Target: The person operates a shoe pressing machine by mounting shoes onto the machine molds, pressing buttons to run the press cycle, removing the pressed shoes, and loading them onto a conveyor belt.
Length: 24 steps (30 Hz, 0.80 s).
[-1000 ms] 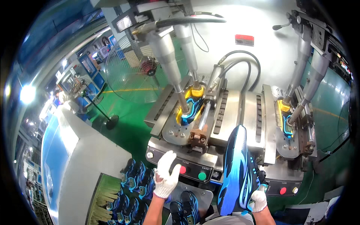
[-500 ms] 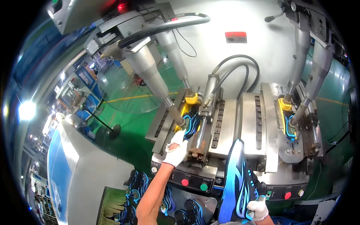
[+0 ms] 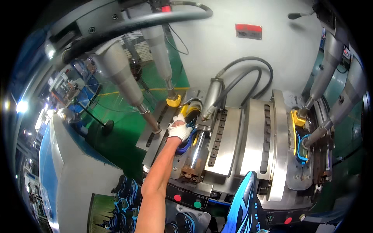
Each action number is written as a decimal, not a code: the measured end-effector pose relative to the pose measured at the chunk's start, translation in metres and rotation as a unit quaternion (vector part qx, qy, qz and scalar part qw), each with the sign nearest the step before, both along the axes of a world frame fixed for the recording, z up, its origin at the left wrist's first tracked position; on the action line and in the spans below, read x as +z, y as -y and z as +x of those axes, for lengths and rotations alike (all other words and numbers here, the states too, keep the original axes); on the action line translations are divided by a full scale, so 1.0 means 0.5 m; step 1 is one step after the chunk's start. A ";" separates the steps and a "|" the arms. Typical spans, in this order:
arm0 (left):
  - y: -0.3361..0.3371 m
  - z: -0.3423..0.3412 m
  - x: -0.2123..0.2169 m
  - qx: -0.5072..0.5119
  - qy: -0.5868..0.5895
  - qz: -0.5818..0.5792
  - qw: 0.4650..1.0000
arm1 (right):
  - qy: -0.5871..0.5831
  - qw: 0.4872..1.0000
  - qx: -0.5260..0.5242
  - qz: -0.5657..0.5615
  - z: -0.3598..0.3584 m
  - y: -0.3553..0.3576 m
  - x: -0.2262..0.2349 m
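Observation:
My left hand, in a white glove with bare skin showing at the fingers, is closed on a black and blue shoe. That shoe lies in the left station of a metal press, among yellow parts; my hand hides much of it. Another sports shoe, with a blue sole, points upward at the bottom edge. My right hand is out of the picture. In the right station, a black and blue shoe sits under a yellow pad and a metal rod.
Two press rods stand left of my left hand, one tipped with a yellow pad. Red and green buttons line the front panel. Several shoes rest at lower left. Black hoses arch behind the press.
The left station's rods and yellow pad have come away from the shoe there. My left hand has moved onto that shoe. My right hand and much of its shoe have dropped below the view.

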<state>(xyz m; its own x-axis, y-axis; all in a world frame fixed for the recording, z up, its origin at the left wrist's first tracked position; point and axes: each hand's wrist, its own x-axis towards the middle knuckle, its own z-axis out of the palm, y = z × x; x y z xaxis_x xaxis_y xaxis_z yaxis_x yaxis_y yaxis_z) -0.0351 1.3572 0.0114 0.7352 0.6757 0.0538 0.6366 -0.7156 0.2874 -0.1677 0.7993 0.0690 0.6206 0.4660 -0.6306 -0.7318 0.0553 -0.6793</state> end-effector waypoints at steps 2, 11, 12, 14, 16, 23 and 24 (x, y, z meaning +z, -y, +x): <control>0.004 -0.016 0.042 0.010 -0.008 0.025 1.000 | 0.007 1.000 -0.013 -0.010 0.000 -0.026 -0.001; 0.238 -0.480 0.253 0.042 0.253 0.004 0.967 | 0.062 0.992 0.053 0.101 0.064 -0.248 0.045; 0.271 -0.565 0.243 0.073 0.266 -0.008 0.961 | 0.047 0.985 0.080 0.143 0.083 -0.337 0.053; 0.327 -0.721 0.185 0.086 0.311 0.011 0.946 | 0.105 0.981 0.100 0.132 0.126 -0.529 0.050; 0.405 -0.850 0.144 0.208 0.274 -0.099 0.934 | 0.076 0.958 0.133 0.244 0.168 -0.715 0.037; 0.643 -1.114 -0.021 0.378 0.119 -0.087 0.914 | 0.400 0.846 0.219 -0.276 0.451 -1.038 -0.179; 0.683 -1.141 -0.015 0.421 0.043 -0.054 0.904 | 0.398 0.828 0.197 -0.342 0.408 -1.081 -0.187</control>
